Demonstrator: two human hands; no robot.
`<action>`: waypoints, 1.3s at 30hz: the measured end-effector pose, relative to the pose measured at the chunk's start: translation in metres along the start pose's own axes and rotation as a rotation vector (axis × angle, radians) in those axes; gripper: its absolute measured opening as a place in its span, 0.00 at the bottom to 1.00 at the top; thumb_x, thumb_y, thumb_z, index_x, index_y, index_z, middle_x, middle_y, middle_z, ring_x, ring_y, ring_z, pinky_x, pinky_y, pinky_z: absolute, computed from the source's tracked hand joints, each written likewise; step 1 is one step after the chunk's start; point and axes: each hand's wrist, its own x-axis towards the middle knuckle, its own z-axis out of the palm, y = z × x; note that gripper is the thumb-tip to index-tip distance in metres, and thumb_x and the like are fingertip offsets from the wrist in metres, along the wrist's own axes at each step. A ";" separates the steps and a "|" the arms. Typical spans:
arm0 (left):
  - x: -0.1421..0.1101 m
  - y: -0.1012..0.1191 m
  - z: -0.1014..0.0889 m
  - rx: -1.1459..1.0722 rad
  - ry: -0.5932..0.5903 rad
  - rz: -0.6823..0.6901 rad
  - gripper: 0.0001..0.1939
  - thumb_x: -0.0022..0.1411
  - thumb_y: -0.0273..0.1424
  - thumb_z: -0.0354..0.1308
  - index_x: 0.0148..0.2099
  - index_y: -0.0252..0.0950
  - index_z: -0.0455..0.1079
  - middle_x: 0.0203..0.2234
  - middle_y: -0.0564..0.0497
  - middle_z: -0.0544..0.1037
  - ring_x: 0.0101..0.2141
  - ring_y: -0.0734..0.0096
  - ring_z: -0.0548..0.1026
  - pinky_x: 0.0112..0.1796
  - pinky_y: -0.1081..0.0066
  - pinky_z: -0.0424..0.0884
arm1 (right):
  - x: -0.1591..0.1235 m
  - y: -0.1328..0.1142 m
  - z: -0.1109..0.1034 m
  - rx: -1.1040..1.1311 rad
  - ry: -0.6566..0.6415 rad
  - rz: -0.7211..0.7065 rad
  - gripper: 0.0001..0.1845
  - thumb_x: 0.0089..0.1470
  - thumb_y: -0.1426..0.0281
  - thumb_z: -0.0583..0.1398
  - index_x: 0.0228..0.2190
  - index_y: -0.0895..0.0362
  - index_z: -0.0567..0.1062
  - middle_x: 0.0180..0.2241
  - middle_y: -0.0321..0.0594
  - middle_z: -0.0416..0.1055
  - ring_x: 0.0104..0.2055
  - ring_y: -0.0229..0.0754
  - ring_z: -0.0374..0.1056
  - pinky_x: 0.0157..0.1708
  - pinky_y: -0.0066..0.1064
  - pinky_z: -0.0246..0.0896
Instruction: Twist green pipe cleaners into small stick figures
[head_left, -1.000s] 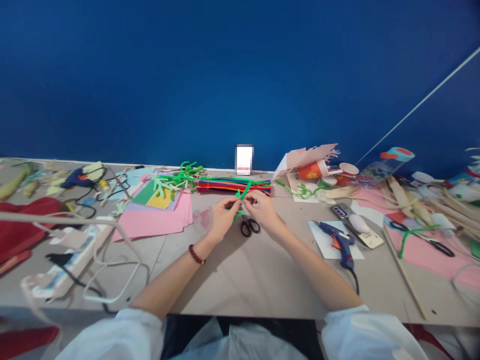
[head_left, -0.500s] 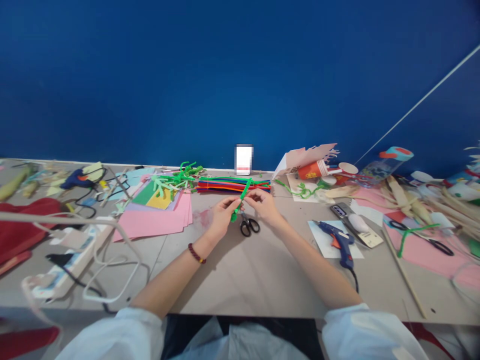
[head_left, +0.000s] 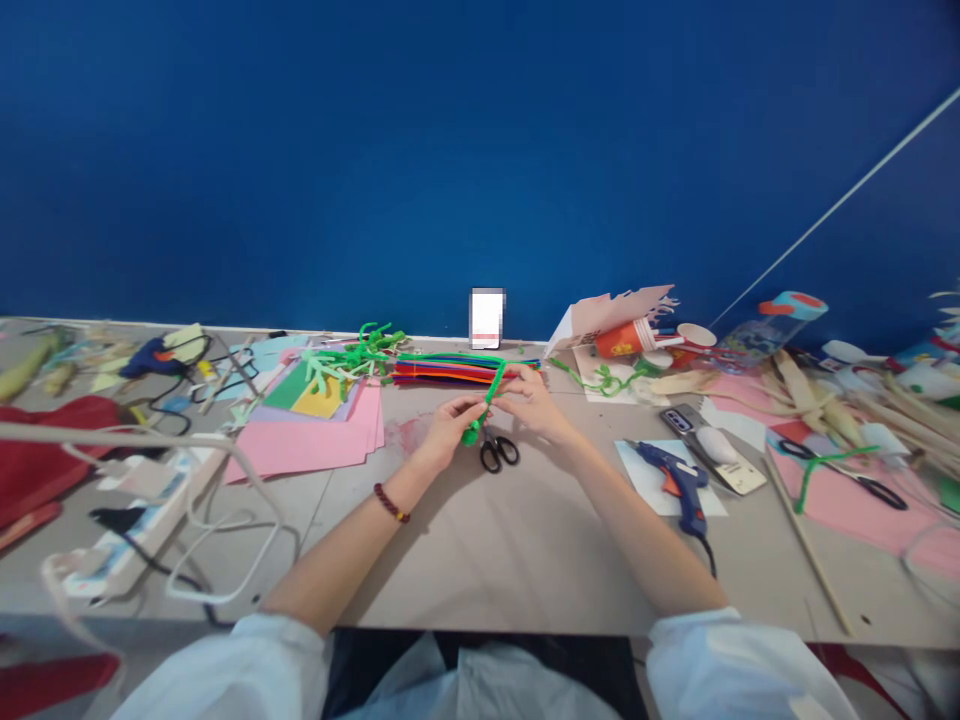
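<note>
A green pipe cleaner (head_left: 496, 381) slants up between my hands, with a curled green clump at its lower end. My left hand (head_left: 452, 428) is closed on it near that clump. My right hand (head_left: 534, 402) pinches the same pipe cleaner from the other side, fingers bent round its upper part. Just below the hands lies a pair of black-handled scissors (head_left: 499, 454), its blades partly hidden. Behind them is a bundle of coloured pipe cleaners (head_left: 435, 372). To the left, a tangle of green pipe cleaners (head_left: 352, 360) rests on paper sheets.
Pink paper (head_left: 307, 445) and a white power strip (head_left: 154, 520) with cables lie at left. On the right are a blue glue gun (head_left: 679, 480), a phone (head_left: 679, 422), a wooden stick (head_left: 810, 550) and more scissors (head_left: 881, 492). A lit phone (head_left: 487, 318) leans on the blue wall.
My right hand has shifted slightly right and up, its fingers raised more. The pipe cleaner's upper end now stands a little further right. My left hand has moved slightly.
</note>
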 end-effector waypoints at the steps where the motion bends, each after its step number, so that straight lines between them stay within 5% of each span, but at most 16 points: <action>1: -0.001 0.000 0.001 0.011 0.004 0.042 0.16 0.45 0.37 0.68 0.35 0.34 0.73 0.25 0.52 0.76 0.25 0.77 0.71 0.27 0.75 0.67 | -0.001 -0.001 0.001 -0.049 0.025 -0.020 0.04 0.46 0.65 0.65 0.26 0.52 0.80 0.51 0.44 0.65 0.58 0.53 0.56 0.61 0.51 0.44; 7: -0.005 -0.002 0.002 0.181 0.123 0.312 0.19 0.47 0.34 0.68 0.39 0.38 0.65 0.31 0.54 0.72 0.27 0.78 0.70 0.26 0.78 0.68 | -0.004 -0.002 0.009 -0.101 0.060 -0.034 0.04 0.48 0.67 0.63 0.29 0.51 0.80 0.57 0.41 0.62 0.61 0.56 0.51 0.61 0.55 0.42; 15: -0.003 -0.007 -0.005 0.395 0.204 0.363 0.08 0.52 0.36 0.63 0.34 0.37 0.74 0.31 0.50 0.77 0.35 0.68 0.74 0.36 0.70 0.72 | -0.005 -0.004 0.010 -0.104 0.077 -0.064 0.07 0.50 0.64 0.63 0.32 0.51 0.80 0.55 0.43 0.63 0.60 0.53 0.53 0.62 0.51 0.43; 20: 0.000 0.003 -0.004 0.280 0.001 0.199 0.09 0.45 0.34 0.68 0.30 0.35 0.75 0.26 0.50 0.79 0.28 0.70 0.74 0.34 0.69 0.71 | -0.001 -0.013 -0.014 -0.200 -0.084 -0.224 0.07 0.53 0.66 0.62 0.31 0.51 0.81 0.57 0.42 0.63 0.61 0.53 0.53 0.62 0.52 0.42; 25: -0.008 0.011 -0.001 0.102 -0.241 -0.009 0.13 0.39 0.35 0.71 0.26 0.35 0.73 0.19 0.52 0.76 0.23 0.73 0.73 0.29 0.71 0.68 | 0.001 -0.021 -0.034 -0.051 -0.341 -0.241 0.06 0.50 0.64 0.64 0.29 0.50 0.81 0.48 0.42 0.70 0.55 0.48 0.62 0.58 0.46 0.55; 31: -0.014 0.016 -0.007 0.024 -0.545 -0.241 0.17 0.39 0.40 0.72 0.27 0.34 0.74 0.19 0.50 0.76 0.19 0.74 0.71 0.24 0.73 0.64 | -0.002 -0.025 -0.030 0.194 -0.538 -0.124 0.11 0.48 0.58 0.65 0.27 0.53 0.81 0.38 0.40 0.71 0.42 0.42 0.69 0.46 0.39 0.65; 39: -0.023 0.007 -0.003 -0.145 -0.664 -0.293 0.22 0.36 0.47 0.71 0.21 0.35 0.70 0.13 0.50 0.69 0.17 0.72 0.66 0.27 0.65 0.65 | -0.010 -0.035 -0.016 0.400 -0.602 -0.040 0.20 0.45 0.52 0.64 0.23 0.57 0.77 0.29 0.38 0.70 0.28 0.38 0.68 0.29 0.30 0.66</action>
